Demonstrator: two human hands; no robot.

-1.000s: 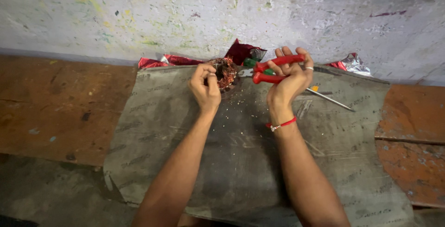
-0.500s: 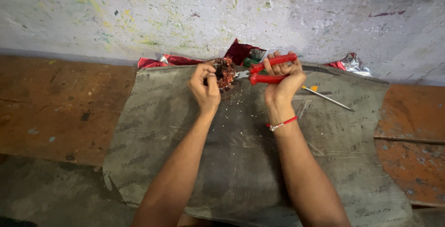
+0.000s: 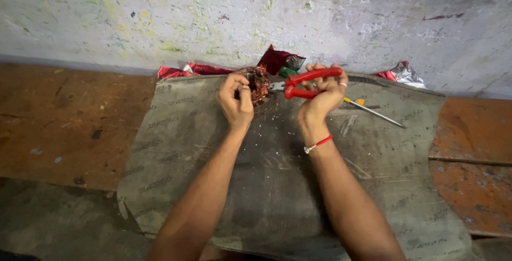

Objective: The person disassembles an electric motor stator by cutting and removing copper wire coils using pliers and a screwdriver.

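Fingers of the left hand (image 3: 236, 101) are pinched around a tangled copper-wire bundle (image 3: 258, 81) at upper centre of the frame. Red-handled cutters (image 3: 305, 82) are squeezed by the right hand (image 3: 321, 97); fingertips could be nipped, since the blades lie so close.

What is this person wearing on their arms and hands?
Both forearms are bare, with no sleeves in view and no gloves. The right hand has a thin red thread band with a few small pale beads around the wrist, and a light-coloured ring on one finger. The left hand shows no ring, band or watch that can be made out.
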